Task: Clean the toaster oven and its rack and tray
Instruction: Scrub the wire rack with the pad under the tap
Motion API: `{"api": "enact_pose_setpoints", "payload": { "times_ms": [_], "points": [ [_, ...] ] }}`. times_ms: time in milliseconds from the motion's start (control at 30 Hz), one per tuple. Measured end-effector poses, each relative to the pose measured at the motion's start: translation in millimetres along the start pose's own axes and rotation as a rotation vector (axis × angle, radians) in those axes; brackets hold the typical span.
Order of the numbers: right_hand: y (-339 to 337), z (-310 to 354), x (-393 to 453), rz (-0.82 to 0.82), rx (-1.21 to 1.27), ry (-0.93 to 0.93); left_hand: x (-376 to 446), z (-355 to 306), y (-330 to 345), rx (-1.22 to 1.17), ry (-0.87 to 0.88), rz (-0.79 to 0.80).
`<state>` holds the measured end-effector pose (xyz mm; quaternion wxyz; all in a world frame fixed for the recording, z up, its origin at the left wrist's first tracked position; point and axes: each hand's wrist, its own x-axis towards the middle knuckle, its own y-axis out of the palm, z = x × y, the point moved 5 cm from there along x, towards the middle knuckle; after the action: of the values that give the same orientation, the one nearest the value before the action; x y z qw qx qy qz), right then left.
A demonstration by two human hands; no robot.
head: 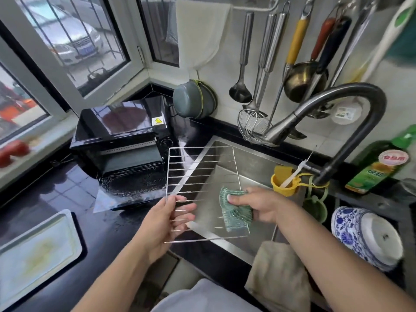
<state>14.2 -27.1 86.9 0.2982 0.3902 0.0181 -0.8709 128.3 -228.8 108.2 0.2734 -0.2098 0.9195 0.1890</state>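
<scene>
Left hand (167,218) fingers curl round the near-left edge of the silver wire oven rack (198,176), holding it tilted over the steel sink (254,158). Right hand (258,204) pinches a green scrubbing cloth (234,212) against the rack's wires; both forearms reach forward. The black toaster oven (126,143) stands open on the counter, left.

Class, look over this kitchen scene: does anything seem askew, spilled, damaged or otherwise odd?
Little stands out. The toaster oven sits with its door dropped open onto the counter, its glass streaked and wet-looking. A blue-and-white bowl lies tipped on its side right of the sink. Nothing looks broken.
</scene>
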Motion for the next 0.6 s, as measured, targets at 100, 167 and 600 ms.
{"api": "enact_pose_setpoints", "payload": {
  "times_ms": [100,167,600],
  "points": [
    [0,15,4,-0.052,0.118,-0.043,6,-21,2,0.075,0.015,0.064],
    [-2,18,7,-0.129,0.26,-0.09,5,-26,6,0.11,0.034,0.09],
    [4,-27,-1,-0.076,0.292,-0.17,2,-3,12,-0.042,0.066,-0.003]
  ]
}}
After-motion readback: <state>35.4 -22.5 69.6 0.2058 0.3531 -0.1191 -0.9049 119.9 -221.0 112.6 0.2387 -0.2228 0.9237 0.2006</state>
